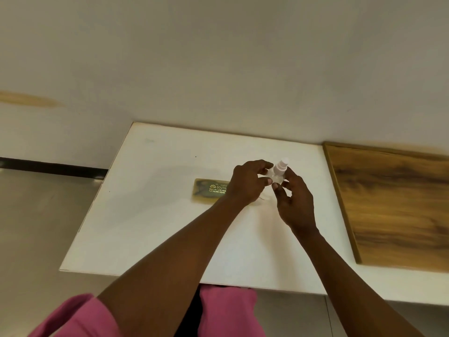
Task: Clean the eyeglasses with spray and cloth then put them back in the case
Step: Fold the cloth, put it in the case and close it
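Note:
A small clear spray bottle (279, 172) with a white nozzle is held upright above the white table (155, 203). My right hand (295, 203) grips its body from the right. My left hand (247, 181) pinches a small clear cap (269, 171) right against the bottle's left side. Behind my left hand lies an olive-gold eyeglass case (206, 190) with gold lettering, lying flat and partly covered by the hand. A dark shape shows through its left end. A pale item (264, 197) lies on the table under my hands, too faint to identify.
A white wall runs along the table's far edge. A wooden board (393, 203) lies at the right of the table. Grey floor (43, 215) is at the left, and pink clothing (226, 312) sits below the near edge.

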